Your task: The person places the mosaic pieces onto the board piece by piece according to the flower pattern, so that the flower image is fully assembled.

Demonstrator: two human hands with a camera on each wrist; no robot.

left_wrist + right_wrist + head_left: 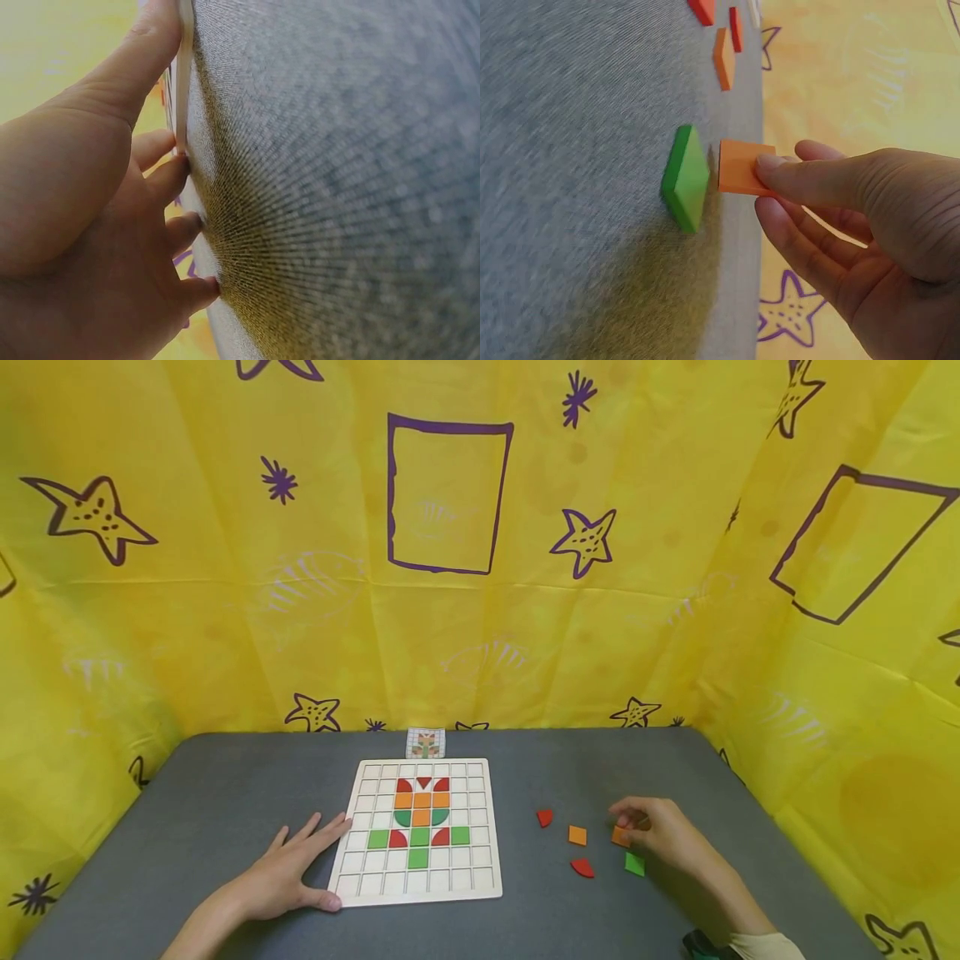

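A white wooden grid board (480, 881) lies on the table, bearing a flower pattern of red, orange and green pieces. At its left side is my left hand (277, 878), fingers spread; the thumb is at the near left corner and a fingertip meets the left edge. Over on the right, my right hand (667, 835) pinches an orange square tile (739, 169) between thumb and fingers, with the tile tilted up in the right wrist view. A green square tile (634, 864) lies just nearer than that hand. To its left are another orange square (577, 835) and two red quarter-circle pieces (582, 867).
Behind the board lies a small pattern card (425, 743) printed with a similar flower. The grey table (247, 793) is enclosed at the back and sides by a yellow curtain (480, 643) with drawn starfish and frames.
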